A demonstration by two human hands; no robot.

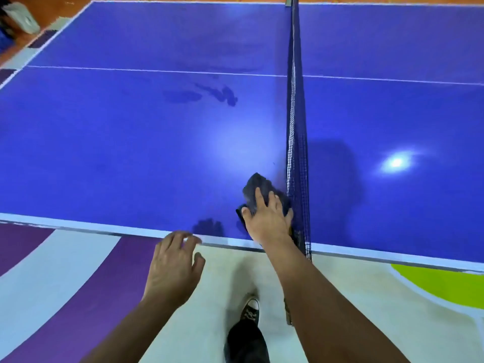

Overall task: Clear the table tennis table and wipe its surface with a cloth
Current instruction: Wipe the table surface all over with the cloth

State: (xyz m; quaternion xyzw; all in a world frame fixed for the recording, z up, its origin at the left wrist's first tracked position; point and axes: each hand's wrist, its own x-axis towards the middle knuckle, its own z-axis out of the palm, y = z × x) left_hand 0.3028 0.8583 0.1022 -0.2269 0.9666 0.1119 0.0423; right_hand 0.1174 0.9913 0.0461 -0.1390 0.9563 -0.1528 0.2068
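The blue table tennis table (136, 142) fills most of the view, with a white line running across it and darker damp streaks (209, 94) on its left half. A dark grey cloth (255, 186) lies bunched on the surface close to the near edge, right beside the net. My right hand (267, 218) presses down on the cloth with spread fingers. My left hand (174, 268) hovers over the floor just below the table's near white edge, fingers loosely curled, holding nothing; its fingertips reach the edge.
A dark net (297, 142) stands across the table just right of the cloth. Below the table lies a floor with purple, white and green patches (86, 284). My shoe (250, 311) is under the edge. A white bag (22, 18) sits far left.
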